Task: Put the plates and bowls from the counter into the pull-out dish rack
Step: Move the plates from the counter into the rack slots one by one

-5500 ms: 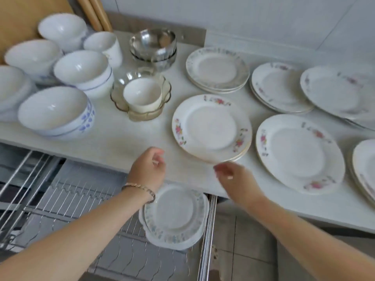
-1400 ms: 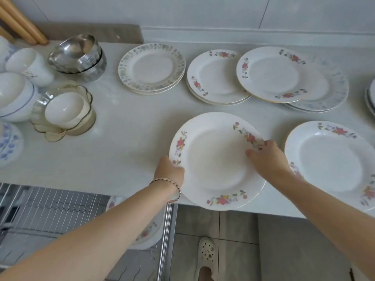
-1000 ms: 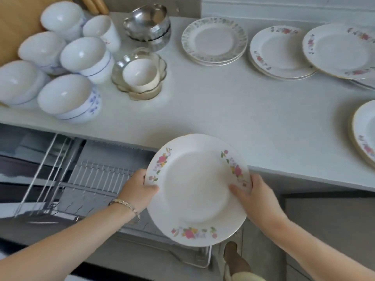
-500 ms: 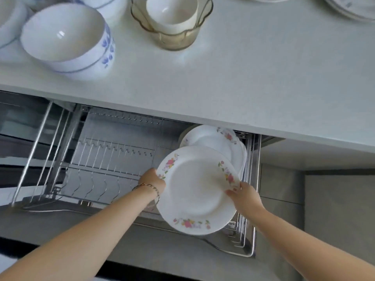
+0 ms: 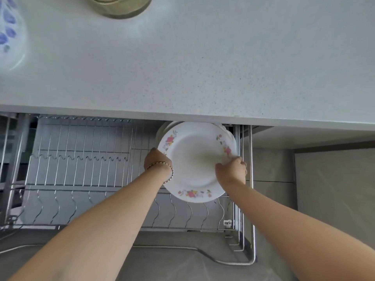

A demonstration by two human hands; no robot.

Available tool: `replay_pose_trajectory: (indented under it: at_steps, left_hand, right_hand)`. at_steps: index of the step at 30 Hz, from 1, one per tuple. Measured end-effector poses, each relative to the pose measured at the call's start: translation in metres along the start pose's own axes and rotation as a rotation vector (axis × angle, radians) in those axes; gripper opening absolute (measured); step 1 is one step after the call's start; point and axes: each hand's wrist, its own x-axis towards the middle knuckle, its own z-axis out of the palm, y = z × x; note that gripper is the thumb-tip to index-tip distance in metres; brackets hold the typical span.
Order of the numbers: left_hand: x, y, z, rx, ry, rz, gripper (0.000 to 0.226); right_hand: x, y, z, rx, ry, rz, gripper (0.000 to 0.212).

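the main risk here is a chip or a slip as the floral plate [image 5: 194, 159] goes into the pull-out dish rack [image 5: 85, 171]. it stands nearly upright, right in front of the racked plates [image 5: 165, 126], whose rims peek out behind its top edge, just under the lip of the counter [image 5: 182, 67]. if its lower rim misses a gap between the rack's wire dividers, it could ride on a wire and slide forward once let go. pushed back too hard, it could knock china on china. lifted carelessly, its top edge could also strike the underside of the counter, which hangs close above it. whether the lower rim already sits in a slot cannot be told, as the plate itself hides that spot.

taking the floral plate as the landmark: the left hand [image 5: 157, 162] is on its left edge, fingers curled behind the rim, a thin bracelet [image 5: 162, 165] on the wrist. the right hand [image 5: 231, 169] is on its lower right edge, closed around the rim with the fingers wrapped round toward the back. both hands grip it, so it lies between them, at the far right end of the rack. to its left the rack's slots show no dishes. above it on the counter, a glass bowl [image 5: 119, 7] and a blue-patterned bowl [image 5: 10, 35] show at the frame's top edge.
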Motion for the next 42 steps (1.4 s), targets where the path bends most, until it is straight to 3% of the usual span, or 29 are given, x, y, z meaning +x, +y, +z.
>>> replay_pose_trajectory:
  at_steps: [5, 10, 15, 18, 21, 24, 27, 32, 42]
  left_hand:
    - [-0.003, -0.003, 0.008, -0.126, 0.065, 0.032, 0.041]
    - [0.004, -0.018, 0.011, -0.449, -0.042, 0.073, 0.066]
    - [0.012, -0.021, 0.013, -0.644, -0.158, 0.010, 0.068]
    - [0.004, -0.019, 0.005, -0.564, -0.173, -0.016, 0.059]
    - [-0.014, -0.016, -0.003, -0.296, -0.116, 0.011, 0.047]
    - [-0.047, -0.007, -0.017, -0.016, -0.079, 0.159, 0.047]
    - [-0.094, 0.008, -0.032, 0.165, -0.190, 0.352, 0.038]
    - [-0.172, 0.066, -0.050, 0.211, -0.243, 0.493, 0.033]
    - [-0.296, 0.269, 0.022, -0.017, -0.259, 0.654, 0.022]
  right_hand:
    - [0.004, 0.004, 0.007, 0.074, 0.005, -0.049, 0.077]
    - [0.010, 0.009, 0.011, 0.225, 0.037, -0.099, 0.061]
    - [0.015, 0.012, 0.011, 0.287, 0.025, -0.108, 0.060]
    - [0.012, 0.011, 0.004, 0.191, -0.037, -0.108, 0.067]
    - [-0.003, 0.010, -0.006, 0.025, -0.103, -0.103, 0.075]
    - [-0.027, 0.007, -0.027, -0.116, -0.204, -0.171, 0.060]
    - [-0.049, 0.005, -0.068, -0.174, -0.329, -0.255, 0.047]
    - [-0.073, 0.018, -0.174, -0.274, -0.421, -0.359, 0.040]
    - [0.006, 0.077, -0.438, -0.149, -0.003, -0.416, 0.031]
